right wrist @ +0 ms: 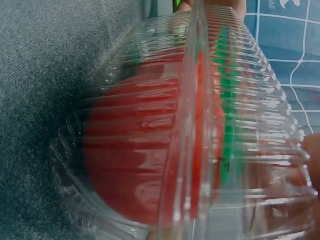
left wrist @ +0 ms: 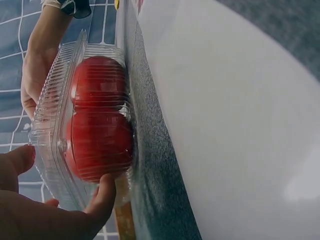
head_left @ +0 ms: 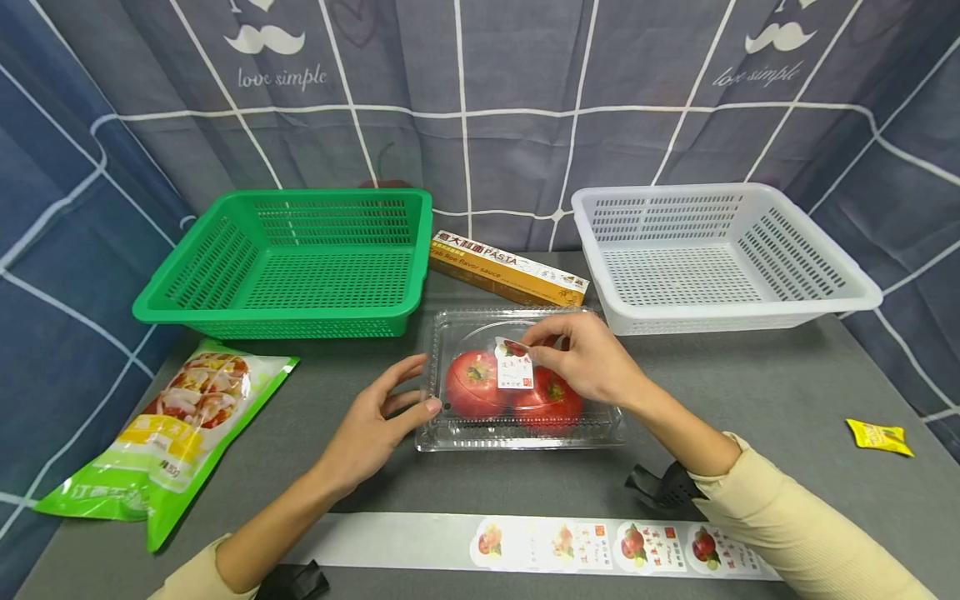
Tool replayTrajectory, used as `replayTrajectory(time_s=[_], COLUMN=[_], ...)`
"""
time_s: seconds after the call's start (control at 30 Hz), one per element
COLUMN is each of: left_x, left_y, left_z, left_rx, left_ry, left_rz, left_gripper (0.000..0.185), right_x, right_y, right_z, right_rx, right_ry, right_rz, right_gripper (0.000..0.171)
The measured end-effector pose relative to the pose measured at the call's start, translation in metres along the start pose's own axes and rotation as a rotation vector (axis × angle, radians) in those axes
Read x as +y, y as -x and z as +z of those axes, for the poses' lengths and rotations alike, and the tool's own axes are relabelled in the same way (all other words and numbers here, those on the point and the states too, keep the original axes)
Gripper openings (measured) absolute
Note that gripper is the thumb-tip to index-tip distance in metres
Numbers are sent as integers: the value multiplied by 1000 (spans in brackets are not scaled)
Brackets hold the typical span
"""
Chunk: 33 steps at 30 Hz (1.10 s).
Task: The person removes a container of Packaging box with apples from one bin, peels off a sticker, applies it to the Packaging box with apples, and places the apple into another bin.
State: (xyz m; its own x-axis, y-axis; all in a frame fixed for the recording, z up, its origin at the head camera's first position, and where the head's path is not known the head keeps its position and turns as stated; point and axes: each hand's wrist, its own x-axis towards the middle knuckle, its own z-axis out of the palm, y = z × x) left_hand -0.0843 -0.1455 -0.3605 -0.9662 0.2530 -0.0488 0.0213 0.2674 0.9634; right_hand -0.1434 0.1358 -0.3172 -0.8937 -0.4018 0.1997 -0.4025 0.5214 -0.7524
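Item 1: clear plastic container, closed, ribbed at the sides; sits at the middle of the grey table, between the two hands. Contents: two red tomatoes, side by side.

Item 2: white label, red fruit print and red lettering; lies against the container lid, over the gap between the tomatoes.

Left hand: grip on the left end of the container, thumb at the lid, fingers lower along the side.

Right hand: grip closed by thumb and forefinger upon the label's upper right corner, above the lid.

Item 3: label strip, white, fruit-printed labels toward its right; flat along the near part of the table, partly under the right sleeve.

Item 4: green basket, slotted, back left.

Item 5: white basket, slotted, back right.

Item 6: orange and white carton, marked PASTA; slanted behind the container, between the baskets.

Item 7: green bag, food picture printed; left, before the green basket.

Item 8: small yellow packet; far right.

Backdrop: grey-blue cloth, white grid lines.
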Motion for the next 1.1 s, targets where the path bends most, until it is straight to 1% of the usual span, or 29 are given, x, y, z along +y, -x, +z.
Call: replayTrajectory(time_s=[0.2, 0.43, 0.53, 0.6, 0.7, 0.83, 0.93, 1.1], left_x=[-1, 2, 3, 3, 3, 2, 1, 0], left_y=[-1, 0, 0, 1, 1, 1, 1, 0], left_z=[0, -1, -1, -2, -1, -1, -1, -1], left_rx=[-6, -17, -21, -22, -23, -22, -27, -39], left_ry=[9, 32, 24, 13, -2, -7, 7, 62], left_rz=[0, -26, -33, -40, -43, -48, -49, -41], left_gripper=[65, 65, 65, 65, 65, 65, 65, 65], right_x=[1, 2, 2, 3, 8, 12, 11, 6], right_y=[-1, 3, 7, 10, 15, 18, 18, 16], right_z=[2, 2, 1, -1, -2, 1, 5, 8], right_rx=[17, 51, 77, 89, 73, -11, -70, -147], right_ry=[49, 69, 83, 107, 208, 404, 524, 651], right_rz=[-26, -17, -50, -88, -173, -268, -261, -163], right_gripper=[13, 26, 27, 25, 24, 30, 37, 44])
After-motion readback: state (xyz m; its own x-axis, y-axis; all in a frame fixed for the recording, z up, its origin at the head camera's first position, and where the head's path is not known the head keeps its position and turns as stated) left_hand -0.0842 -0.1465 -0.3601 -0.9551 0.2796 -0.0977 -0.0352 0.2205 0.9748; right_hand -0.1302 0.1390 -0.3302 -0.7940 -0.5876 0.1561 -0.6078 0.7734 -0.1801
